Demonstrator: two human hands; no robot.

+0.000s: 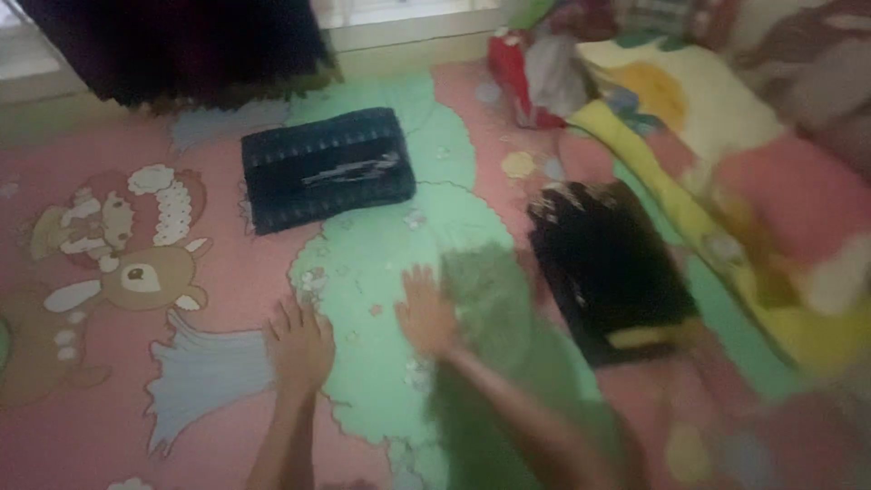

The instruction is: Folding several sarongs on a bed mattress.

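Both hands lie flat with fingers spread wide and hold nothing. The left hand [299,345] presses the cartoon sheet [136,272], maybe to smooth it. The right hand [425,313] touches the edge of one blurry green cloth [508,354]. Two dark folded cloths lie apart: a blue one [327,168] and a black one [612,268].

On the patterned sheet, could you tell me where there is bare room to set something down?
Free: the pink patch left of the left hand, below the dark blue folded cloth. Crowded: right of the right hand, with green cloth, black folded cloth and blanket.
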